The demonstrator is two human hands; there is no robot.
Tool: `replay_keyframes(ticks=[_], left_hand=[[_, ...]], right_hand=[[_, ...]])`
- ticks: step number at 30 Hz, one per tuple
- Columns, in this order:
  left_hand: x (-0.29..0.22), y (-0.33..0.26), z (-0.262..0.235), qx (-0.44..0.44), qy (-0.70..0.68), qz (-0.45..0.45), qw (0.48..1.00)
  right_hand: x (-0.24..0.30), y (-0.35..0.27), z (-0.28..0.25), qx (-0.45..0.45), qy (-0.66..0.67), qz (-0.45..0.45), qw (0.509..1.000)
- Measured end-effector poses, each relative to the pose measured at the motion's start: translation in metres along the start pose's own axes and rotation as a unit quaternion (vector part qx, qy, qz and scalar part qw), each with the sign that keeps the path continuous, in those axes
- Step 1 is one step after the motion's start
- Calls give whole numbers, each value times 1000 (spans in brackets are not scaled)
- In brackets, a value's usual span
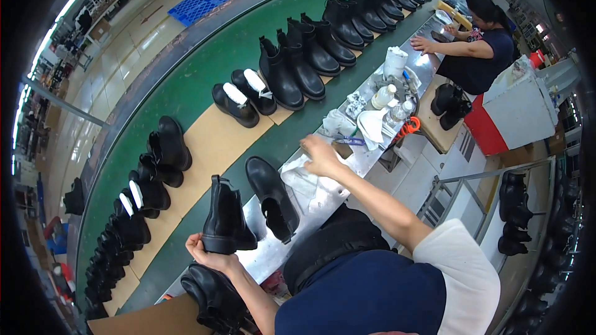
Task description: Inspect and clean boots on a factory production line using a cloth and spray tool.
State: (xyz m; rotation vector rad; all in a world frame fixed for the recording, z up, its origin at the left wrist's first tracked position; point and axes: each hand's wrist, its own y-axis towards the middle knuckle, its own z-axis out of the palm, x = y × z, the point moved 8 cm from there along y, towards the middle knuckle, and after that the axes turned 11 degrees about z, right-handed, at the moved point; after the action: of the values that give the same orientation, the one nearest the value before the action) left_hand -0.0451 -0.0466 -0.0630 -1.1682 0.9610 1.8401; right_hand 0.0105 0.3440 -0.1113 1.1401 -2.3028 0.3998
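A black ankle boot (225, 214) is held up at the near left, with my left hand (211, 254) closed around its sole from below. Beside it a second black boot (272, 193) lies on the metal worktable (256, 220), its opening toward me. My right hand (320, 156) reaches over the table with fingers apart and holds nothing that I can see. Below that hand spreads a crumpled white cloth (301, 180). A small brown block (341, 149) and a purple-handled tool (354, 141) lie just right of it.
A green conveyor (208, 90) carries rows of black boots (292, 62) on cardboard. Bottles (383, 96), white rags (371, 125) and orange coiled tubing (406, 127) crowd the table to the right. A co-worker (481, 43) sits farther along. More boots (214, 294) rest in a carton at lower left.
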Motion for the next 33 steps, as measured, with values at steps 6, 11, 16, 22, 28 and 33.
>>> replay_keyframes(ticks=[6, 11, 16, 22, 28, 33], left_hand=[[-4, -13, 15, -10, -12, 4, 1000], [14, -6, 20, 2, 46, 5, 999], [5, -9, 39, 0, 87, 19, 996], [9, -9, 52, -29, 91, -12, 995], [11, -5, 37, -26, 102, 24, 994], [5, -6, 23, -27, 99, 39, 994]], right_hand=[[-175, 37, -68, -134, -175, 288, 932], [-214, 52, -96, -126, 59, 164, 977], [-186, 21, -128, -1, 568, 271, 777], [-188, 9, -170, -41, -11, 156, 987], [-142, -1, -177, -104, -25, -27, 994], [-228, 38, -140, -121, 520, 145, 833]])
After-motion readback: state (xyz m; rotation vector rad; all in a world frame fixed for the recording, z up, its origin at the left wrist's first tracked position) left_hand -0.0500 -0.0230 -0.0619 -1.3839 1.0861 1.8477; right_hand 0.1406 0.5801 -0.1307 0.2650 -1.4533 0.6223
